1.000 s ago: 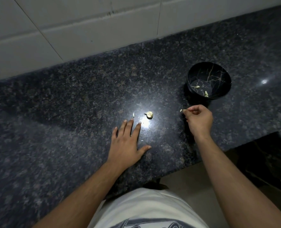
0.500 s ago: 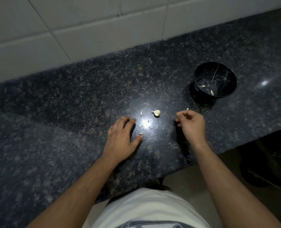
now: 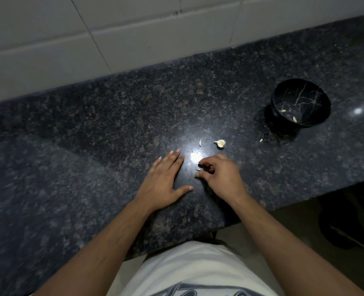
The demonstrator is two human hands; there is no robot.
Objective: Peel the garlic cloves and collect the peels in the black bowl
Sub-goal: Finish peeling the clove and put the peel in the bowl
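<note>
Head view: our left hand (image 3: 163, 184) lies flat, fingers straight, on the counter (image 3: 91, 146); our right hand (image 3: 219, 176) curls over small peel scraps (image 3: 198, 170), its grip blurred. Beyond lie a garlic clove (image 3: 220, 143), then the black bowl (image 3: 300, 103) holding peels.

your left hand (image 3: 163, 182) lies flat on the dark speckled granite bench (image 3: 91, 146), fingers straight, thumb spread. just beside it, your right hand (image 3: 220, 176) has curled fingers reaching down at small pale peel scraps (image 3: 198, 170) by its fingertips; whether it pinches one is unclear. beyond your hands lie a thin peel sliver (image 3: 200, 142) and a pale garlic clove (image 3: 220, 144). the black bowl with gold veins (image 3: 300, 102) stands well apart to the right, peels (image 3: 294, 119) inside, one scrap (image 3: 261, 140) near its base.
</note>
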